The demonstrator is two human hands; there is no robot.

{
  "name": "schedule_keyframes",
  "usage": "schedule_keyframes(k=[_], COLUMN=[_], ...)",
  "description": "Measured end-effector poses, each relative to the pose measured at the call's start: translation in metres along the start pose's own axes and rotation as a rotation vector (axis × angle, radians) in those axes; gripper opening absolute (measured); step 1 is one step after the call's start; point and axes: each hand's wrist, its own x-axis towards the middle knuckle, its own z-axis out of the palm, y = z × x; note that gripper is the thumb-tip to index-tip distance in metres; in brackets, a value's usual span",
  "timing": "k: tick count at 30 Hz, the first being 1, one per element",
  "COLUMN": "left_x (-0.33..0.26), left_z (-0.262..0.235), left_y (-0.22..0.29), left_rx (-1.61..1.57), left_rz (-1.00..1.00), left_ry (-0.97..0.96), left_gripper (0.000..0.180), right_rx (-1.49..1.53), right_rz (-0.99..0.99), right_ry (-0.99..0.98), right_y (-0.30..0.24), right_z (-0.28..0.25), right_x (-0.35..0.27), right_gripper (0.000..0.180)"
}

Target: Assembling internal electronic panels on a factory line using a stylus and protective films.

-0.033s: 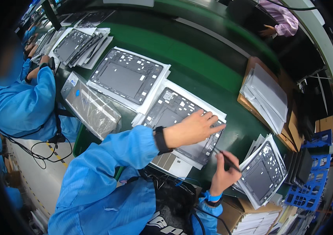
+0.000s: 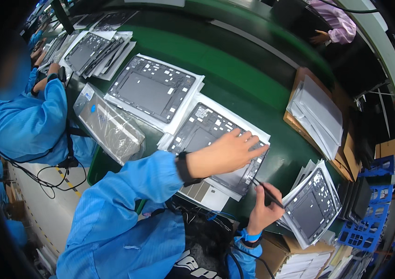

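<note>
A dark tablet-sized panel (image 2: pixel 193 136) dotted with small white pieces lies on white sheets in front of me. My left hand (image 2: pixel 225 156) rests over it, fingers spread toward its right edge and covering part of its middle. Slim black tweezers (image 2: pixel 272 196) are pinched in my right hand (image 2: pixel 265 211). Their tip meets the panel close to its lower right corner, just below my left fingers. To the left, a similar panel (image 2: pixel 144 91) lies on its own white sheet.
A third panel (image 2: pixel 310 208) tops a tilted stack at right. Plastic-wrapped panels (image 2: pixel 109 123) lie at left, near a co-worker in blue (image 2: pixel 30 118). White sheets (image 2: pixel 316 114) fill a cardboard box at far right. A blue crate (image 2: pixel 367 223) stands below it.
My right hand has shifted slightly left, and the tweezers' tip now reaches a little farther onto the panel. The left hand has barely moved.
</note>
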Motion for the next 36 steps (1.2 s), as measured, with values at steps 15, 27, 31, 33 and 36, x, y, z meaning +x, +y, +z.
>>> schedule_keyframes(k=[15, 27, 31, 33, 36], left_x=[-0.137, -0.16, -0.151, -0.146, -0.146], left_z=[-0.043, -0.028, -0.039, -0.033, -0.017], left_y=[-0.014, 0.007, 0.008, 0.015, 0.021], left_rx=[0.14, -0.152, -0.387, -0.396, -0.689], left_rz=[-1.054, -1.047, -1.063, -1.038, -1.111], left_ry=[0.096, 0.262, 0.206, 0.314, 0.447], left_gripper=[0.032, 0.019, 0.019, 0.019, 0.02], right_rx=[0.417, 0.383, 0.397, 0.396, 0.426], right_rz=[0.342, 0.316, 0.323, 0.328, 0.333], right_ry=[-0.112, -0.073, -0.05, -0.037, -0.016], right_y=[0.032, 0.05, 0.055, 0.053, 0.048], right_z=[0.0, -0.011, -0.012, -0.01, -0.009], right_x=[-0.008, -0.005, -0.008, -0.004, -0.004], right_gripper=[0.013, 0.014, 0.015, 0.016, 0.017])
